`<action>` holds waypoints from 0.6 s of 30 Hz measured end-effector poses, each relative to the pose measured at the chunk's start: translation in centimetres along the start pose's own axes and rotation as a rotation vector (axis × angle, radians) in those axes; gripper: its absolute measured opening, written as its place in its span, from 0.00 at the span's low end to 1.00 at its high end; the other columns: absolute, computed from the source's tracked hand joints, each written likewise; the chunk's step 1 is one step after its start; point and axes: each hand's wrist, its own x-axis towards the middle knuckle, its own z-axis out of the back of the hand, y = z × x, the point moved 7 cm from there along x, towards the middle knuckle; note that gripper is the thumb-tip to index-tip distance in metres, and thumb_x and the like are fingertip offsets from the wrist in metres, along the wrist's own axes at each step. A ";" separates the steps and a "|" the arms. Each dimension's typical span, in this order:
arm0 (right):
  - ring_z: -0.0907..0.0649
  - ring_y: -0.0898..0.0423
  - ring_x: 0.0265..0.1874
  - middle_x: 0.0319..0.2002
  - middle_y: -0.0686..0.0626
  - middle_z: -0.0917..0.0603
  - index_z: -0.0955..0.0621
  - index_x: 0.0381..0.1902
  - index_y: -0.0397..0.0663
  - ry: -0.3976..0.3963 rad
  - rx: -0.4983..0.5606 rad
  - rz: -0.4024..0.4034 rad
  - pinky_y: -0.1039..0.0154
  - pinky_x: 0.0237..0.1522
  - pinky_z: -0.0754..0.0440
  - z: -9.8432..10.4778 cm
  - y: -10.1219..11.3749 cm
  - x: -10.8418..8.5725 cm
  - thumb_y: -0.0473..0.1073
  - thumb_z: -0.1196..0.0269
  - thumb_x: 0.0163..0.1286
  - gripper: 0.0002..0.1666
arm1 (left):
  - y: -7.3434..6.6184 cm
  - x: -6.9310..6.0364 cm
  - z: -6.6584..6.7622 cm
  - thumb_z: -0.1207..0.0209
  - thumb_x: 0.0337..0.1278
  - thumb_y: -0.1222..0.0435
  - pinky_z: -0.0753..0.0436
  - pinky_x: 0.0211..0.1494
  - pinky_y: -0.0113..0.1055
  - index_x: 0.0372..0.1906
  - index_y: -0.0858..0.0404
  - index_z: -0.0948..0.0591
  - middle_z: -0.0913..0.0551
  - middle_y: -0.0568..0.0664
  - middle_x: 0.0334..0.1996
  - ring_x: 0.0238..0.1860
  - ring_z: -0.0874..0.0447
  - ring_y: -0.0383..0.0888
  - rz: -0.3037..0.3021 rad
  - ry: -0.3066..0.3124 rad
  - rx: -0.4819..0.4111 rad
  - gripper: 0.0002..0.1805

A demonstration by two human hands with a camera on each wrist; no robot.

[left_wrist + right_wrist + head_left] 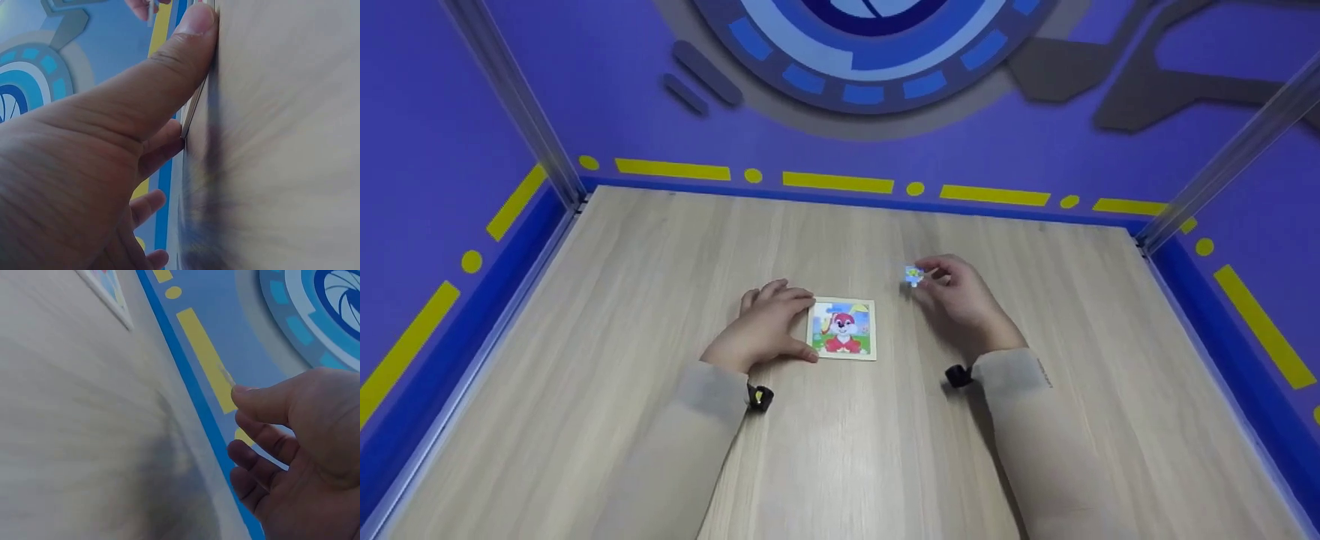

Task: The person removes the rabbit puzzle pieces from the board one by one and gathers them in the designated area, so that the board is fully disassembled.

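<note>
A small square puzzle board point(873, 341) with a pale border and a red-and-white cartoon animal lies flat on the table. At its left side, the left hand point(765, 326) grips the board between the thumb at the lower corner and the fingers at the upper one. The left wrist view shows the thumb point(174, 62) along the board's thin edge point(195, 107). Right of and above the board, the right hand point(964, 304) pinches a small blue puzzle piece point(914, 275) off the table. That piece point(226, 376) is nearly edge-on in the right wrist view, above the curled fingers point(250, 467).
The wood-grain table point(660, 247) is bounded by purple-blue panels point(607, 112) at the back and both sides, with yellow markings. Metal posts point(521, 90) stand at the back corners. A small dark device point(760, 398) is worn at each wrist.
</note>
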 end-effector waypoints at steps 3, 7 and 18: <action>0.22 0.42 0.71 0.70 0.42 0.18 0.16 0.72 0.48 -0.005 -0.090 0.053 0.44 0.76 0.23 0.5 -0.4 0.2 0.40 0.38 0.88 0.20 | -0.1 0.0 -0.3 0.14 0.51 0.42 0.54 0.93 0.71 0.85 0.57 0.24 0.29 0.49 0.88 0.95 0.52 0.61 0.003 0.009 -0.004 0.57; 0.20 0.37 0.72 0.71 0.37 0.18 0.17 0.74 0.42 -0.016 -0.158 0.094 0.39 0.78 0.22 0.9 -0.9 0.7 0.36 0.38 0.86 0.22 | -0.2 -0.1 -0.2 0.14 0.52 0.42 0.54 0.93 0.72 0.85 0.57 0.24 0.29 0.49 0.88 0.95 0.52 0.61 0.001 0.008 -0.005 0.57; 0.17 0.36 0.68 0.69 0.32 0.18 0.18 0.74 0.36 -0.037 -0.274 0.109 0.38 0.77 0.19 0.6 -1.6 1.5 0.31 0.37 0.84 0.24 | -0.2 -0.1 0.1 0.15 0.53 0.42 0.55 0.94 0.73 0.85 0.56 0.25 0.30 0.48 0.88 0.95 0.53 0.61 -0.008 0.008 0.012 0.57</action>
